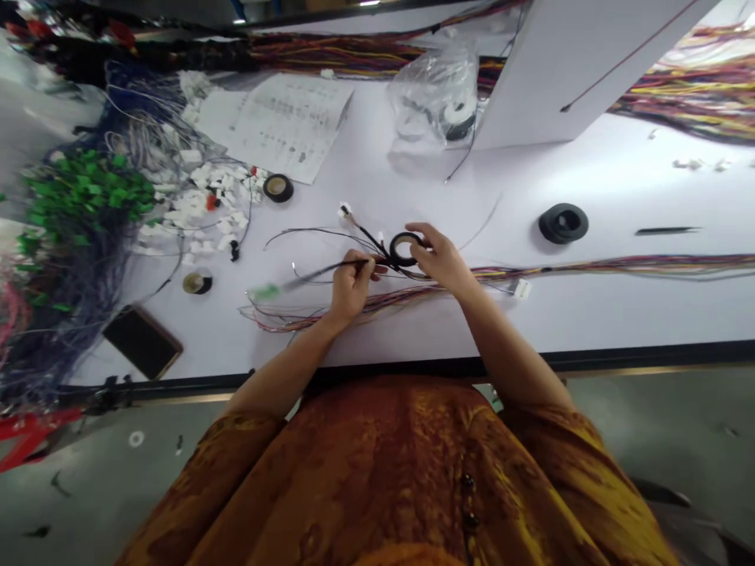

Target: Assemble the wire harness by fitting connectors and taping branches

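Observation:
My left hand [352, 287] is closed on a black-wrapped branch of a wire harness [330, 268]. A green connector [263, 292], blurred, sits at the branch's left end. Just right of that grip, my right hand [437, 258] has its fingers curled round a roll of black tape [406, 249], which stands against the wires. Another black branch runs up and left to a small white connector [345, 211]. The harness's coloured wires [590, 266] stretch away to the right along the table. A second bundle of loose wires [307, 321] lies below my hands.
On the left are a phone [143, 341], green connectors [88, 185], white connectors [218, 196] and two tape rolls [278, 188] [197, 283]. A printed sheet [283, 118] and a plastic bag [433, 98] lie behind. To the right, a black roll [564, 223] sits near dark tweezers [666, 231].

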Available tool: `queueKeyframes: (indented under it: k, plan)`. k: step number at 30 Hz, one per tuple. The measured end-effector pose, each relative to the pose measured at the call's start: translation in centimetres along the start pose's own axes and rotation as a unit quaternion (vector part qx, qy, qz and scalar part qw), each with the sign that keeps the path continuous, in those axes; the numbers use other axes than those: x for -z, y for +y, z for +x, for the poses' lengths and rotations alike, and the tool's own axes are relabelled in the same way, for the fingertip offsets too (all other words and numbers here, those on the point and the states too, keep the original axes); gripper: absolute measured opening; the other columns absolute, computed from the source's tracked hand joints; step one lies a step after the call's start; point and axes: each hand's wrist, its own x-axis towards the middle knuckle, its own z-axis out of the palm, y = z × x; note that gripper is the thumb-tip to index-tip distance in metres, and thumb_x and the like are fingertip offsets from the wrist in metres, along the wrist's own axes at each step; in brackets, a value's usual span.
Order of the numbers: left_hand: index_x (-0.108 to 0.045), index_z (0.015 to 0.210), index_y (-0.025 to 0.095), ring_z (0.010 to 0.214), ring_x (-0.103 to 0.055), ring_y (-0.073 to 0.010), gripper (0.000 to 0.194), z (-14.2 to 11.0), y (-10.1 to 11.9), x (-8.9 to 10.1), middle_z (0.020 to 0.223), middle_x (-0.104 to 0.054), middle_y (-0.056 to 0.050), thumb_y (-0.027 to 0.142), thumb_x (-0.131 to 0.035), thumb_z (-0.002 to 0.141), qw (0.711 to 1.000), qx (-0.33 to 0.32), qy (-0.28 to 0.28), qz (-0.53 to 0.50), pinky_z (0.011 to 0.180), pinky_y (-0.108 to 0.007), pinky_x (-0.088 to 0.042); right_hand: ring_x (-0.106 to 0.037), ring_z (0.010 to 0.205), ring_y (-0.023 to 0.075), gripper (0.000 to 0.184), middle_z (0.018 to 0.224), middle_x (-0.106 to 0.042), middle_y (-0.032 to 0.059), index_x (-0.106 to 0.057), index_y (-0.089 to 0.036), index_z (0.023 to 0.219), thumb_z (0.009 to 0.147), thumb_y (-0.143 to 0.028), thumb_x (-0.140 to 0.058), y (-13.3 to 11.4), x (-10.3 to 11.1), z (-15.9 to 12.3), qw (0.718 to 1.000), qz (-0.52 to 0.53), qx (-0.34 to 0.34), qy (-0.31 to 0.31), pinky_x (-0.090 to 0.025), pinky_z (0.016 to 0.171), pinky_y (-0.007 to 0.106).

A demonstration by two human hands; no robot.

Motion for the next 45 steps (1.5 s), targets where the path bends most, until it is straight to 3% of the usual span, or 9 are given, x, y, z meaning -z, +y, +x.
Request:
queueKeyframes:
  k: [8, 15, 19, 23, 27, 30, 37, 41, 45]
  plan:
    - [-0.045, 0.086, 0.022, 0.036, -0.059, -0.0097, 0.043, 2.3, 1.5, -1.0, 0.07, -0.071, 0.0, 0.059, -0.067, 0.084, 0.992, 0.081, -0.015, -0.091, 0.03, -0.018, -0.035, -0.057, 0.069, 0.0155, 0.043, 0.093, -0.062, 0.0039, -0.051, -0.025, 0.129, 0.086, -0.026, -0.056, -0.4, -2.5, -7.0, 0.991, -0.058, 0.055, 0.108, -0.05, 0.069, 0.033]
    - [-0.049, 0.09, 0.021, 0.039, -0.06, -0.0087, 0.026, 2.6, 3.5, -0.6, 0.078, -0.073, -0.003, 0.044, -0.059, 0.094, 0.998, 0.054, -0.028, -0.017, 0.037, -0.019, -0.045, -0.064, 0.085, 0.0218, 0.043, 0.097, -0.07, 0.0097, -0.057, -0.021, 0.133, 0.09, -0.026, -0.049, 1.2, -4.8, -9.2, 0.985, -0.142, 0.094, 0.022, -0.052, 0.082, 0.037]
    - [-0.052, 0.099, 0.02, 0.071, -0.074, -0.0155, 0.01, 0.5, 4.1, -1.3, 0.091, -0.073, -0.006, 0.029, -0.049, 0.099, 0.987, -0.013, -0.059, 0.146, 0.063, -0.026, -0.056, -0.063, 0.077, 0.0161, 0.026, 0.096, -0.071, 0.0068, -0.067, -0.019, 0.111, 0.094, -0.028, -0.049, -2.4, -1.2, -6.2, 0.981, -0.135, 0.119, 0.071, -0.05, 0.075, 0.03]
    - [-0.057, 0.104, 0.02, 0.082, -0.072, -0.0221, 0.015, -1.4, 4.5, -2.2, 0.09, -0.071, -0.007, 0.013, -0.047, 0.096, 0.897, -0.059, -0.119, 0.421, 0.067, -0.03, -0.051, -0.062, 0.077, 0.015, 0.019, 0.092, -0.071, 0.0053, -0.071, -0.016, 0.095, 0.087, -0.022, -0.055, -5.9, -0.7, -0.1, 0.956, -0.239, 0.125, -0.116, -0.046, 0.074, 0.028]
    - [-0.058, 0.106, 0.018, 0.087, -0.07, -0.0232, 0.022, -2.2, 4.0, -2.7, 0.1, -0.069, -0.011, 0.007, -0.043, 0.094, 0.851, -0.074, -0.151, 0.498, 0.069, -0.032, -0.05, -0.063, 0.088, 0.0226, 0.019, 0.095, -0.072, 0.0106, -0.072, -0.013, 0.091, 0.073, -0.017, -0.07, -6.8, -3.7, 4.3, 0.86, -0.438, 0.094, -0.244, -0.044, 0.075, 0.031]
    - [-0.057, 0.099, 0.017, 0.091, -0.068, -0.0227, 0.021, -2.4, 2.7, -2.4, 0.117, -0.065, -0.016, 0.007, -0.039, 0.095, 0.874, -0.113, -0.134, 0.453, 0.075, -0.034, -0.051, -0.061, 0.084, 0.0214, 0.025, 0.093, -0.071, 0.0104, -0.07, -0.013, 0.092, 0.067, -0.007, -0.067, -6.3, -4.6, 5.5, 0.841, -0.474, 0.076, -0.25, -0.043, 0.072, 0.03]
    - [-0.053, 0.089, 0.019, 0.091, -0.069, -0.0174, 0.015, -0.3, -1.0, -1.0, 0.102, -0.068, -0.009, 0.031, -0.05, 0.097, 0.995, -0.062, 0.011, 0.072, 0.079, -0.032, -0.055, -0.059, 0.081, 0.0159, 0.038, 0.111, -0.068, 0.0093, -0.061, -0.015, 0.114, 0.077, -0.013, -0.053, -1.3, 0.2, 2.8, 0.971, -0.214, 0.087, -0.053, -0.049, 0.069, 0.028]
    - [-0.055, 0.088, 0.017, 0.076, -0.072, -0.0168, 0.033, 1.9, -1.9, -1.3, 0.088, -0.072, -0.006, 0.046, -0.071, 0.083, 0.983, 0.104, -0.019, -0.152, 0.068, -0.029, -0.056, -0.063, 0.092, 0.0212, 0.042, 0.116, -0.066, 0.0121, -0.062, -0.018, 0.124, 0.085, -0.019, -0.049, 1.4, 1.6, 0.1, 0.956, -0.26, 0.131, -0.027, -0.053, 0.085, 0.038]
    - [-0.06, 0.083, 0.017, 0.066, -0.067, -0.0129, 0.034, 2.7, -2.3, -1.8, 0.071, -0.069, 0.0, 0.034, -0.084, 0.066, 0.98, 0.089, -0.043, -0.171, 0.065, -0.025, -0.053, -0.057, 0.119, 0.0301, 0.06, 0.131, -0.06, 0.0163, -0.052, -0.017, 0.138, 0.082, -0.033, -0.067, 2.0, 1.1, -0.1, 0.933, -0.303, 0.181, -0.074, -0.046, 0.105, 0.048]
